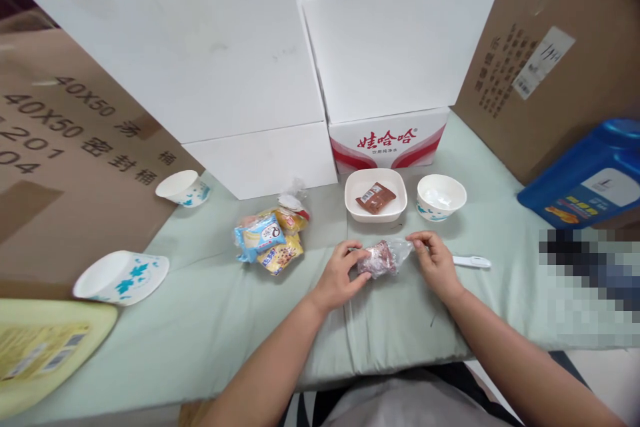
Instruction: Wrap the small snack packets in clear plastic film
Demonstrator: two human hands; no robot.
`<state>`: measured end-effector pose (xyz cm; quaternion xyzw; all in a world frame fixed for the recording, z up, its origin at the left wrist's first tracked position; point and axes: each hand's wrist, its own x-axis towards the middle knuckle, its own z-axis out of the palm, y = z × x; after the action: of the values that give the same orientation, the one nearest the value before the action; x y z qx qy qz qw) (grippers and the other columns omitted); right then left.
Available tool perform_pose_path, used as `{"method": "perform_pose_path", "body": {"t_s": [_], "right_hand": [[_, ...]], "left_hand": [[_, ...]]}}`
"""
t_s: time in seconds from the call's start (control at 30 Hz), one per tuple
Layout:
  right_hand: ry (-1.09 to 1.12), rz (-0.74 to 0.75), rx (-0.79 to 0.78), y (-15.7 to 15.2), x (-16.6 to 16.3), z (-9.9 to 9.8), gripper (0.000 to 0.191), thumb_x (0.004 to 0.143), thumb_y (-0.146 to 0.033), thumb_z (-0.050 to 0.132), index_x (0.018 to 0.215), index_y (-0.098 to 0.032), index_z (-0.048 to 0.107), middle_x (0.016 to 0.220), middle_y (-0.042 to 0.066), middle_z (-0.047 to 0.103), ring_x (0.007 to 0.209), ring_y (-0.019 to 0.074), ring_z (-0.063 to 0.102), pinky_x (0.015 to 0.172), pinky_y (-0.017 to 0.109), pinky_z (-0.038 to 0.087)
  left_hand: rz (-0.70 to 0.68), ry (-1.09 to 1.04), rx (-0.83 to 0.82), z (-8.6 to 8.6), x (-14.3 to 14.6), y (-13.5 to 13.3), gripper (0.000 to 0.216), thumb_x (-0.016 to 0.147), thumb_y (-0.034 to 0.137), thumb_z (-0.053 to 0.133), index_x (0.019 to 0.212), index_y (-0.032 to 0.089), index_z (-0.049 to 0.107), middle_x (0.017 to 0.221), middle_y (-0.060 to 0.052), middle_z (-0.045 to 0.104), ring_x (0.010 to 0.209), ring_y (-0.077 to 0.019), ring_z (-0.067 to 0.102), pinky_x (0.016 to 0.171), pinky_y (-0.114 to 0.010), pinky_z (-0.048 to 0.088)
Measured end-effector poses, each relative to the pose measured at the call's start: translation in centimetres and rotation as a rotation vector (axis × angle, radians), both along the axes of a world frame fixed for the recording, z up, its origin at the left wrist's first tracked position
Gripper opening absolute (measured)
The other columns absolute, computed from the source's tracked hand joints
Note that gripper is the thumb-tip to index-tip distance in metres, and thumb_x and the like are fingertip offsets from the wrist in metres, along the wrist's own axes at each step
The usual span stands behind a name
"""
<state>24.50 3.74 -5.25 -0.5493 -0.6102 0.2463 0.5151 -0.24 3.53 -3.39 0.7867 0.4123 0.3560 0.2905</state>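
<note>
A clear plastic bag [380, 259] with something dark red and speckled inside lies on the cloth in front of me; I cannot make out what the contents are. My left hand [341, 275] grips its left end between thumb and fingers. At the other end, my right hand [436, 263] pinches the loose, twisted plastic and draws it out to the right. A white plastic handle [473, 261] shows beside my right hand, its other end hidden. Just beyond the bag stands a white square bowl [354, 208] holding a small brown packet [377, 198].
Snack packets [270, 237] lie in a pile at the left. A paper bowl [435, 210] stands right of the square bowl; two more, one a tipped bowl [140, 273], are at the left. White cartons [380, 140], a blue bottle [585, 180] and a yellow-green container [50, 353] surround the cloth.
</note>
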Motion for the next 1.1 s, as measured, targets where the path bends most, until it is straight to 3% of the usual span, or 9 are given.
{"method": "perform_pose_path", "body": {"t_s": [0.13,0.23,0.33,0.47,0.6,0.7,0.87,0.97,1.1], "right_hand": [[0.061,-0.013,0.013,-0.2,-0.4,0.4,0.024,0.094,-0.042,0.047,0.094,-0.022,0.06,0.093,0.007,0.069,0.088,0.0207,0.063,0.08,0.036,0.049],[0.152,-0.088,0.006,0.2,0.0,0.3,0.024,0.092,-0.044,0.048,0.091,-0.022,0.057,0.09,0.007,0.069,0.083,0.0205,0.062,0.075,0.036,0.05],[0.26,-0.155,-0.008,0.6,0.4,0.0,0.024,0.091,-0.046,0.049,0.089,-0.023,0.054,0.088,0.006,0.068,0.077,0.0193,0.06,0.072,0.035,0.05],[0.365,-0.185,-0.05,1.0,0.7,-0.4,0.024,0.09,-0.046,0.05,0.088,-0.022,0.053,0.085,0.005,0.066,0.072,0.0177,0.057,0.07,0.034,0.049],[0.273,-0.27,-0.006,1.0,1.1,-0.2,0.021,0.091,-0.04,0.047,0.097,-0.021,0.054,0.098,0.009,0.064,0.089,0.0218,0.06,0.081,0.04,0.049],[0.091,-0.242,0.146,0.6,1.4,0.4,0.026,0.089,-0.03,0.045,0.112,-0.021,0.053,0.117,0.012,0.059,0.112,0.0265,0.055,0.094,0.048,0.044],[-0.437,0.156,0.23,-0.1,0.8,1.6,0.045,0.081,-0.023,0.051,0.126,-0.023,0.051,0.145,0.013,0.043,0.141,0.035,0.027,0.108,0.062,0.027],[-0.536,0.289,0.177,0.2,0.3,1.5,0.029,0.086,-0.023,0.052,0.114,-0.024,0.059,0.136,0.012,0.054,0.136,0.0322,0.038,0.105,0.059,0.032],[-0.434,0.331,0.201,0.3,0.0,1.3,0.015,0.092,-0.027,0.051,0.102,-0.023,0.062,0.119,0.01,0.066,0.114,0.0242,0.059,0.097,0.046,0.043]], "left_hand": [[0.162,-0.38,-0.168,-0.3,0.0,0.1,0.016,0.081,0.035,0.065,0.079,0.019,0.065,0.104,-0.009,0.063,0.105,-0.0242,0.059,0.096,-0.039,0.045],[0.279,-0.632,-0.284,-0.6,-0.3,0.7,0.024,0.079,0.043,0.065,0.084,0.019,0.062,0.093,-0.006,0.068,0.093,-0.0225,0.064,0.086,-0.037,0.05],[0.323,-0.724,-0.31,-0.9,-0.7,1.3,0.027,0.082,0.047,0.055,0.083,0.02,0.055,0.087,-0.005,0.069,0.081,-0.0208,0.067,0.073,-0.035,0.053],[0.411,-0.79,-0.303,-1.4,-1.3,2.1,0.016,0.075,0.032,0.056,0.076,0.021,0.045,0.074,0.0,0.065,0.072,-0.0179,0.067,0.068,-0.032,0.052],[0.55,-0.793,-0.211,-1.6,-2.3,2.3,0.013,0.071,0.022,0.054,0.081,0.021,0.046,0.078,0.001,0.06,0.077,-0.0157,0.064,0.071,-0.028,0.05],[0.555,-0.629,-0.014,-0.8,-2.7,1.8,0.027,0.07,0.019,0.056,0.098,0.022,0.054,0.105,-0.005,0.061,0.105,-0.0204,0.058,0.089,-0.035,0.047],[0.216,0.122,0.288,0.0,-1.9,1.5,0.05,0.082,0.017,0.055,0.131,0.025,0.05,0.146,-0.01,0.041,0.14,-0.0307,0.029,0.11,-0.052,0.028],[0.176,0.267,0.23,-0.6,-1.3,2.3,0.043,0.088,0.022,0.054,0.131,0.025,0.053,0.132,-0.011,0.055,0.133,-0.0307,0.038,0.105,-0.051,0.034],[0.204,0.229,0.219,-0.9,-1.3,2.5,0.021,0.091,0.025,0.052,0.099,0.022,0.07,0.083,-0.006,0.064,0.091,-0.0237,0.057,0.086,-0.04,0.046]]}}
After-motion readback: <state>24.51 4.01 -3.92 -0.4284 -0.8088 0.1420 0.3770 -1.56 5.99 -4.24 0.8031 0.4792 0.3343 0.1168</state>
